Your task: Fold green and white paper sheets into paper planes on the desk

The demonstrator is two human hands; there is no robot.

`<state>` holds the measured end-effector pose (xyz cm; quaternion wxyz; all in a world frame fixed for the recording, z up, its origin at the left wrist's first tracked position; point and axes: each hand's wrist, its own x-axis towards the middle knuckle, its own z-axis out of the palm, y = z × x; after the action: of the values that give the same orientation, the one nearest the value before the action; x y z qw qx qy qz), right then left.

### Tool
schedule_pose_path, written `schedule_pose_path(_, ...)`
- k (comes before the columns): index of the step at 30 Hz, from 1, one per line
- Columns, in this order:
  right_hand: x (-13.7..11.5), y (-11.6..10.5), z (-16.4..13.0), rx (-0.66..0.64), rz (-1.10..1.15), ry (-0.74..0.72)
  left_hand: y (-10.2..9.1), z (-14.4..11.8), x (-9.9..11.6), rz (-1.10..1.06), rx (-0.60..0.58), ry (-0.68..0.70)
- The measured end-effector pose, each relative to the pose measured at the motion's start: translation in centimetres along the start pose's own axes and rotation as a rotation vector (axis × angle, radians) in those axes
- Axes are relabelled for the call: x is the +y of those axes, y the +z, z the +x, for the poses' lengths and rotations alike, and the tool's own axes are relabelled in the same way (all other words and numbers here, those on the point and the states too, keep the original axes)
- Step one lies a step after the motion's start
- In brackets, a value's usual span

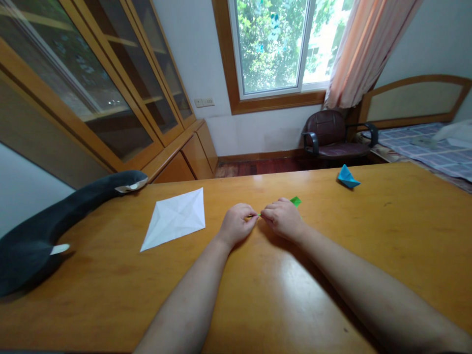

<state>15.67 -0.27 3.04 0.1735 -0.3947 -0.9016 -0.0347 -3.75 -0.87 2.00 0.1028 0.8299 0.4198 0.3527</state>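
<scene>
Green paper, a small folded piece [295,201], lies on the wooden table [387,236], pinched by left hand [236,225] and right hand [283,217] mid-crease; pressing that fold flat likely needs firm fingertip pressure.

Text: nothing readable is showing anywhere.
White paper [175,218]: lying blank, left of the hands.
Green paper [295,201]: showing no print.
Blue paper boat [347,177]: bearing no marks.
</scene>
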Motion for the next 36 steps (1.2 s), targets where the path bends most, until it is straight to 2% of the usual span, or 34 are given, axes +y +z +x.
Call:
schedule_pose_path(12, 0.17, -0.25, 0.1, -0.028, 0.007, 0.018, -0.55, 0.05, 0.33, 0.104, -0.054, 0.058)
schedule_pose_path(18, 0.47, -0.23, 0.1, -0.034, -0.023, 0.046, -0.7, -0.04, 0.25, 0.112, -0.022, 0.035)
schedule_pose_path(24, 0.48, 0.03, 0.1, -0.028, -0.021, 0.032, -0.63, -0.03, 0.53, 0.228, -0.002, 0.056)
schedule_pose_path(31, 0.27, -0.02, 0.2, -0.039, -0.016, 0.03, -0.75, 0.09, 0.83, 0.317, -0.055, 0.077)
schedule_pose_path(36, 0.42, -0.43, 0.21, -0.05, -0.038, 0.06, -1.0, 0.12, 0.9, 0.34, -0.03, 0.05)
